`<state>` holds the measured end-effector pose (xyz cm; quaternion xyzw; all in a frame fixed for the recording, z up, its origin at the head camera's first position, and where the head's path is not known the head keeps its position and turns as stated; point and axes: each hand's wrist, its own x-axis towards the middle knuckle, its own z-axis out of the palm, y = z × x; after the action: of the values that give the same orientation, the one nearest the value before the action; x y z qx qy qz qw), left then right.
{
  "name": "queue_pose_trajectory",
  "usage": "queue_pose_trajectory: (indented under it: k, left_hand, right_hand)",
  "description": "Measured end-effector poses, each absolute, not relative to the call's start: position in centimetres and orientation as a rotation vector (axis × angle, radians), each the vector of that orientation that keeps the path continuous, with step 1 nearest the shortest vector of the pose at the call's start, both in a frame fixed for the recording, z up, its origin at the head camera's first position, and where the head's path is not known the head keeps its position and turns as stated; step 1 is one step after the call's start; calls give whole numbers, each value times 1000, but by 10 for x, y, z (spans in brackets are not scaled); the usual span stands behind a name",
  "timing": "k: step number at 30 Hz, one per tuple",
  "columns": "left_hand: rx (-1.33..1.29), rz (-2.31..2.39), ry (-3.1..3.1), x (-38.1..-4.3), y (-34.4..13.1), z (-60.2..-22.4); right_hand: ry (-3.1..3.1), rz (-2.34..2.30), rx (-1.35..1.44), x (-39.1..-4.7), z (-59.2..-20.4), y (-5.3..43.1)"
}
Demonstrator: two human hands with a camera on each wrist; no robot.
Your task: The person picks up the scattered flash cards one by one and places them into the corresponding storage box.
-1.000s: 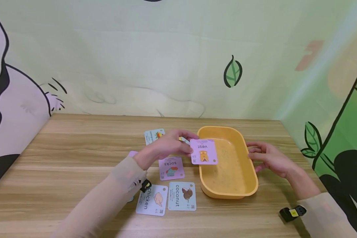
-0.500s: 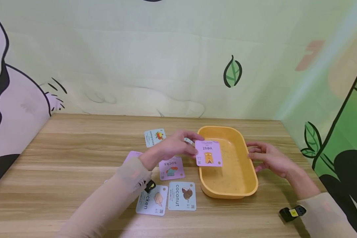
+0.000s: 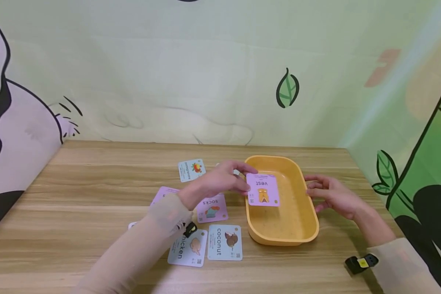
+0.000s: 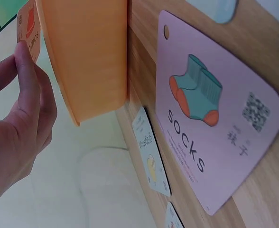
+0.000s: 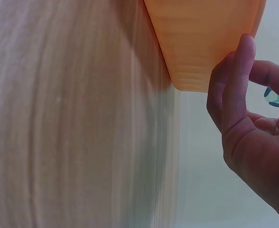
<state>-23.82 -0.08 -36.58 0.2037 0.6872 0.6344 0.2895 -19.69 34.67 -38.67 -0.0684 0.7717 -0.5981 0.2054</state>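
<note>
Left hand (image 3: 220,180) pinches vest card (image 3: 263,190) by edge, above tray (image 3: 293,218). Right hand (image 3: 336,198), fingers loosely bent, touches tray's outer side.

In my left hand (image 3: 220,179) I pinch the vest card (image 3: 263,190) by its left edge; it is lilac with rounded corners, its word upside down to me above an orange vest picture, and it hangs face up over the tray's left side. The deep yellow-orange tray (image 3: 290,220) stands upright on the wooden table (image 3: 95,175), its right side touched by my right hand (image 3: 332,196).
</note>
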Motion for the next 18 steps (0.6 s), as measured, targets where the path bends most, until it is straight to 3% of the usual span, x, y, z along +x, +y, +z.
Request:
queue_pose_trajectory:
  k: [18]
  left_hand:
    - [526, 1630, 1899, -237, 14, -366]
  right_hand:
    - [2160, -1661, -186, -196, -385, 346]
